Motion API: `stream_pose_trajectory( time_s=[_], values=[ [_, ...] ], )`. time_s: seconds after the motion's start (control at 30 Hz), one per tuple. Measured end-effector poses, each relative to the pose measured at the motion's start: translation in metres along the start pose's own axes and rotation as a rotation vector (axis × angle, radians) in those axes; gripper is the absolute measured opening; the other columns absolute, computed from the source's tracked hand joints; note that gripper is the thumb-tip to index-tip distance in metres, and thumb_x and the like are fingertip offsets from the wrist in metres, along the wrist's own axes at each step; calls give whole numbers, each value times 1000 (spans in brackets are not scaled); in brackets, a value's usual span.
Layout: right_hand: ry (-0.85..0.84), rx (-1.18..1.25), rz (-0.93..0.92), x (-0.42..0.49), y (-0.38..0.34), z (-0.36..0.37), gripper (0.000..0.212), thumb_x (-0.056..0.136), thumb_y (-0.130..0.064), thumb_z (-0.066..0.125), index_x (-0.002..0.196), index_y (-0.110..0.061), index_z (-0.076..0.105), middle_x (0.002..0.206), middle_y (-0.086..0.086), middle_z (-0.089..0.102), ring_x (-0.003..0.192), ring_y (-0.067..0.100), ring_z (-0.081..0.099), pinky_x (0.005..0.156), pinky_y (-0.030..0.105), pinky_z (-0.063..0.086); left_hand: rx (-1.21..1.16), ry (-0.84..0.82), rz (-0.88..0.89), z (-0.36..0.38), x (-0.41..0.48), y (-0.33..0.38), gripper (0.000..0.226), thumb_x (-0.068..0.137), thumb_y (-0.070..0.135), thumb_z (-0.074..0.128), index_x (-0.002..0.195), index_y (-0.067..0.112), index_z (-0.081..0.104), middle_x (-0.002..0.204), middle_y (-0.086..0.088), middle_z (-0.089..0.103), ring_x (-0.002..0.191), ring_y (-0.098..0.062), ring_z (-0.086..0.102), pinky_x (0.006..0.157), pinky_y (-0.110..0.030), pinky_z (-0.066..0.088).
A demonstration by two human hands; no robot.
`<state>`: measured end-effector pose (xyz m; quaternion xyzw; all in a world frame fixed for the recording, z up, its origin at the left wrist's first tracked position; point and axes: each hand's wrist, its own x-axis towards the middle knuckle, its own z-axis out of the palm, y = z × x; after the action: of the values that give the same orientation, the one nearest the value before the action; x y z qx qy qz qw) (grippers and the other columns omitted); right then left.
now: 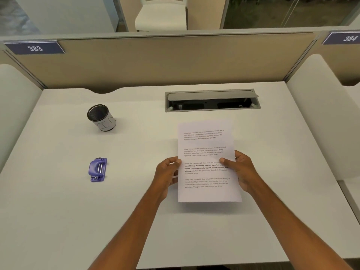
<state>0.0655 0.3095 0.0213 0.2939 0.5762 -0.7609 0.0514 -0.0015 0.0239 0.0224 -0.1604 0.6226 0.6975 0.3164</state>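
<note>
A white sheet of paper (206, 151) with several printed paragraphs is held just above the white desk (58, 211), right of centre. My left hand (167, 175) grips its left edge, thumb on top and fingers under. My right hand (240, 169) grips the right edge the same way, thumb lying over the printed text. A purple hole punch (97, 169) lies on the desk to the left, well apart from the paper. Behind it stands a black mesh pen cup (101, 117) wrapped in a white label, and it looks empty.
A grey cable box (212, 100) with its lid open is set into the desk behind the paper. Beige partitions with signs 383 (35, 48) and 384 (349, 38) close off the back. White side panels flank the desk. A white chair (161, 14) stands beyond.
</note>
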Motion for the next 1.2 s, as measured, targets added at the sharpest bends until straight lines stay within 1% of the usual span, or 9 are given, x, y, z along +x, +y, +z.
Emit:
stream_pose_trajectory(
  time_s=[0.17, 0.33, 0.43, 0.6, 0.73, 0.87, 0.97, 1.07, 1.2],
  values=[
    [-9, -15, 17, 6, 1, 2, 42, 83, -12, 93, 123, -20, 81, 125, 11, 83, 106, 37, 82, 79, 42, 68, -42, 162, 39, -56, 0, 10, 18, 106, 27, 74, 122, 18, 78, 110, -8, 86, 94, -24, 83, 81, -35, 67],
    [-18, -26, 32, 11, 4, 7, 46, 82, -13, 92, 125, -19, 80, 126, 10, 82, 106, 36, 83, 77, 43, 69, -4, 295, 87, -124, -4, 25, 14, 109, 22, 68, 120, 20, 77, 109, -6, 86, 95, -22, 83, 88, -38, 65],
    [-30, -20, 29, 12, 7, 13, 46, 82, -11, 91, 126, -17, 79, 127, 11, 82, 107, 37, 82, 78, 44, 69, 35, 409, 109, -165, -6, 39, 14, 109, 17, 66, 118, 20, 76, 108, -6, 83, 97, -24, 82, 86, -37, 64],
    [-37, -34, 21, 12, 10, 27, 50, 78, -13, 92, 126, -16, 79, 126, 12, 82, 108, 38, 82, 84, 49, 69, 244, 616, 200, -221, -10, 56, 16, 99, 13, 70, 110, 22, 79, 102, -5, 81, 79, -18, 72, 64, -25, 54],
    [-31, -48, 17, 14, 13, 36, 50, 80, -12, 91, 128, -15, 78, 127, 11, 82, 112, 39, 80, 96, 56, 65, 451, 726, 268, -249, -8, 59, 14, 98, 14, 75, 109, 22, 81, 104, 3, 79, 91, -14, 71, 63, -8, 49],
    [-19, -54, 12, 15, 15, 39, 47, 81, -11, 90, 126, -16, 79, 127, 10, 82, 112, 36, 81, 92, 51, 67, 571, 766, 231, -265, 1, 55, 23, 97, 14, 78, 120, 10, 82, 115, -4, 78, 102, -19, 66, 89, -27, 47],
    [-11, -57, 10, 14, 16, 41, 50, 78, -13, 91, 127, -16, 79, 128, 10, 82, 110, 35, 81, 84, 45, 69, 552, 755, 163, -273, 8, 52, 29, 97, 12, 78, 126, 7, 81, 118, -9, 80, 105, -25, 71, 90, -29, 49],
    [0, -56, 12, 13, 19, 41, 47, 82, -10, 89, 128, -15, 78, 128, 11, 82, 110, 35, 81, 83, 43, 69, 498, 724, 129, -279, 15, 50, 29, 97, 11, 77, 125, 6, 80, 115, -15, 82, 110, -35, 76, 93, -37, 60],
    [17, -46, 17, 12, 20, 41, 41, 86, -5, 86, 125, -15, 79, 127, 10, 82, 110, 35, 81, 83, 44, 69, 352, 644, 76, -286, 18, 49, 23, 97, 5, 78, 120, 0, 79, 113, -23, 80, 96, -39, 76, 101, -54, 65]
  ],
)
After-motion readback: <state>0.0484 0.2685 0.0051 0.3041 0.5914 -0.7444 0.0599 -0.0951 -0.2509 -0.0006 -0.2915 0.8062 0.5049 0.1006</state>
